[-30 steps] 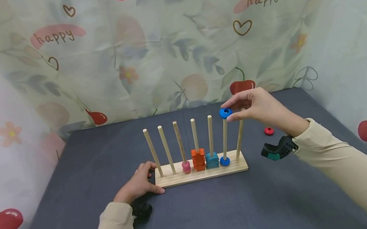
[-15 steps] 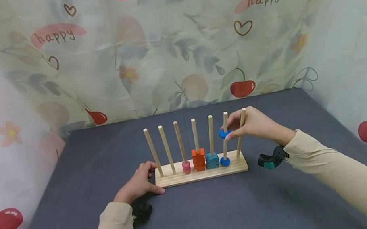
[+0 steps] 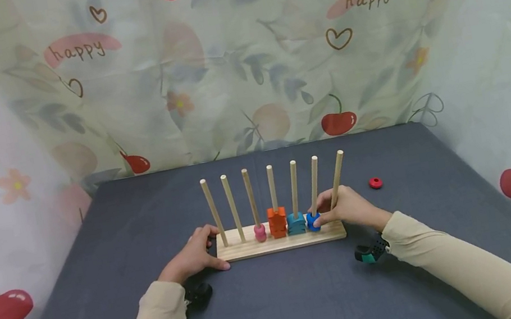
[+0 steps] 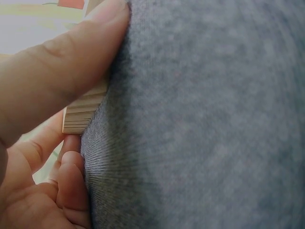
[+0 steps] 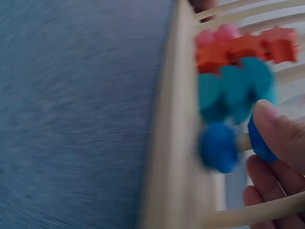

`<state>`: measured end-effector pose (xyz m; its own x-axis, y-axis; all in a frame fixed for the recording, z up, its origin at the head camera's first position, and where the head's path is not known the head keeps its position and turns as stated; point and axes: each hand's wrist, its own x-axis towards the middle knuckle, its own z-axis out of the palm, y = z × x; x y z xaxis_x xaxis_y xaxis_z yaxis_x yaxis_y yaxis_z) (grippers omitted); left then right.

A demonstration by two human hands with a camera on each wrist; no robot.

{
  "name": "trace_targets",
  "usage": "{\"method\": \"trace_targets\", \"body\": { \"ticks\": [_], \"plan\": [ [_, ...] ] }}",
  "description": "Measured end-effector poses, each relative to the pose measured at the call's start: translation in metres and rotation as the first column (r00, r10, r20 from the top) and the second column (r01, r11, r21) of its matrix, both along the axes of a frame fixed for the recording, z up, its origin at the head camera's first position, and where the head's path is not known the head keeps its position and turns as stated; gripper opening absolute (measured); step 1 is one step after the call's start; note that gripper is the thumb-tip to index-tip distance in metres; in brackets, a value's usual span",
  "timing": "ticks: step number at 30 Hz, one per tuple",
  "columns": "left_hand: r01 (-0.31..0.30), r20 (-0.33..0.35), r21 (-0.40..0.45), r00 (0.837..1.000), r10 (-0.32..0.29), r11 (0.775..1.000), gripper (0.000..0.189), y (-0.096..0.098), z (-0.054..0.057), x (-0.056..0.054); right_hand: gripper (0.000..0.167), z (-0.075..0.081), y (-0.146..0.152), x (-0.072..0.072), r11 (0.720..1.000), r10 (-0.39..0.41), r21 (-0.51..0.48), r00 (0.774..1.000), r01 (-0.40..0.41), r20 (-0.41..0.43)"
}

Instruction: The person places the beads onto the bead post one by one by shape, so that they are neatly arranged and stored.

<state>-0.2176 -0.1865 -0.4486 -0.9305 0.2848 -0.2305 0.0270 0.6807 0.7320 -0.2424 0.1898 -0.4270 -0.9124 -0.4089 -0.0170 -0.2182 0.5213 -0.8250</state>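
Note:
A wooden pegboard [image 3: 271, 247] with a row of several upright pegs lies crosswise in the head view. My left hand [image 3: 191, 255] grips its left end, thumb along the front edge and fingers behind. Low on the second peg from the right, my right hand [image 3: 350, 210] pinches a blue bead [image 5: 259, 139] between thumb and fingers. The peg runs through that bead. Another blue bead [image 5: 218, 148] sits below it at the base, with a small gap between them in the right wrist view.
Teal beads [image 3: 295, 224], orange beads [image 3: 277, 223] and pink beads [image 3: 260, 233] are stacked on neighbouring pegs. The rightmost peg [image 3: 337, 173] rises close by my right hand. A red bead [image 3: 375, 183] lies on the dark tablecloth [image 3: 286, 302] behind it.
My right hand has brought the blue bead from the top of its peg down close to the lower blue bead. The left hand has stayed at the board's end.

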Motion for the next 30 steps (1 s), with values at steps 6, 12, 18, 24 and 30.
{"method": "trace_targets", "body": {
  "ticks": [6,12,18,24,30],
  "plan": [
    [-0.002,0.000,0.008,1.000,0.002,1.000,0.076,-0.0002,0.0026,0.0009,0.022,-0.0124,0.0003,-0.0001,1.000,-0.009,-0.016,1.000,0.009,-0.008],
    [-0.001,0.000,0.011,1.000,0.001,1.000,0.075,-0.0016,0.0003,-0.0004,0.025,-0.0111,-0.0010,0.0009,1.000,0.011,-0.002,1.000,-0.011,-0.012],
    [0.002,-0.004,0.011,1.000,-0.001,1.000,0.076,-0.0023,-0.0030,-0.0016,0.024,-0.0109,-0.0003,0.0026,0.999,0.036,-0.010,0.999,-0.036,-0.019],
    [-0.004,0.001,0.008,1.000,0.004,1.000,0.076,-0.0019,-0.0038,-0.0023,0.023,-0.0105,0.0002,0.0052,0.999,0.046,-0.021,0.999,-0.046,-0.029],
    [-0.010,0.002,0.012,1.000,0.010,1.000,0.076,-0.0017,-0.0039,-0.0018,0.034,-0.0104,0.0042,0.0060,0.998,0.056,-0.041,0.998,-0.057,-0.015]
  ]
}}
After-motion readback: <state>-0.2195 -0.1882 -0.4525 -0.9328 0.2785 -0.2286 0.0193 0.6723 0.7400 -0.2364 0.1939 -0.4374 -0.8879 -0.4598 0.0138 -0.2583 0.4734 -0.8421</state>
